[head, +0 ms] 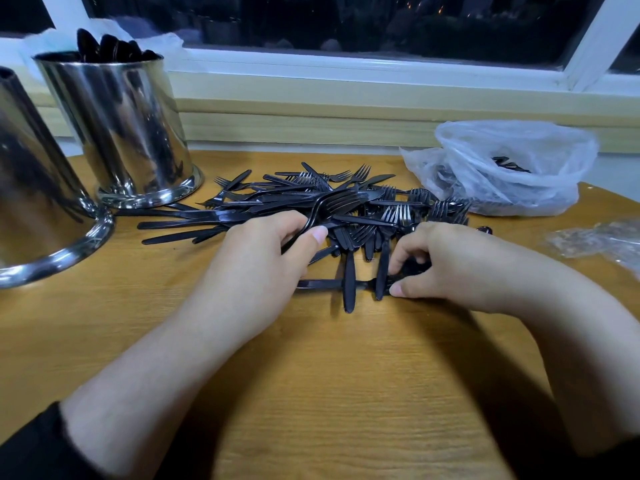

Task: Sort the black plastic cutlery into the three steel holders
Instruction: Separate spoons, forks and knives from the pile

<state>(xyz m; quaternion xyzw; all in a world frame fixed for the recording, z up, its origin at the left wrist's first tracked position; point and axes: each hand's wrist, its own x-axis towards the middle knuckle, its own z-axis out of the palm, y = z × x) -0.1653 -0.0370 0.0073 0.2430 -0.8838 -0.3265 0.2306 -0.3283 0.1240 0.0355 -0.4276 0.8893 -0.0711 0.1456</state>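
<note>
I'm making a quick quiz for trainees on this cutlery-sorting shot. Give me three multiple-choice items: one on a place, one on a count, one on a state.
1. Where does the clear plastic bag lie?
A. On the table's far right
B. Inside a holder
C. Under the left hand

2. How many steel holders show in the picture?
A. Two
B. Four
C. Five

3. What is the left hand doing?
A. Lying flat on bare wood
B. Gripping a bunch of forks
C. Lifting a holder

Answers:
1 A: the bag sits beyond the right hand, beside the cutlery pile.
2 A: only the near holder and the far holder appear, both at left.
3 B: its thumb and fingers curl round the fork handles.
</note>
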